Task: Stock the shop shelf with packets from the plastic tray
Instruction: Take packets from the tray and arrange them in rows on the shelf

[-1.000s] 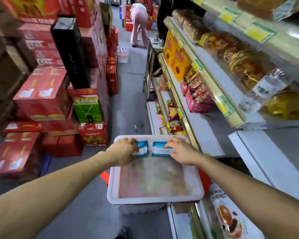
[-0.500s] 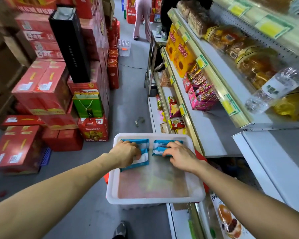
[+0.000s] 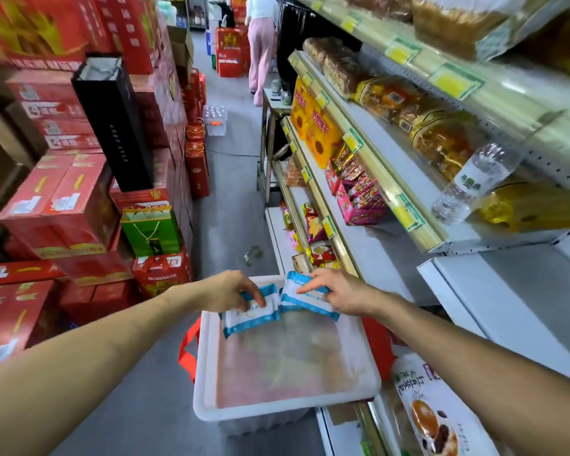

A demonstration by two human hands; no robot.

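Head view: my left hand [image 3: 231, 291] pinches a white, blue-edged plastic packet [image 3: 250, 319] and my right hand [image 3: 341, 291] a second matching packet [image 3: 305, 299], over the far end of the translucent white plastic tray [image 3: 277, 408]. Each grip is curled onto its packet, arms outstretched. Both long axes run roughly left-right and tilted; I cannot read the blurred print.

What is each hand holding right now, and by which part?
The left hand grips the left packet by its far edge. The right hand pinches the right packets at their far end, over the plastic tray.
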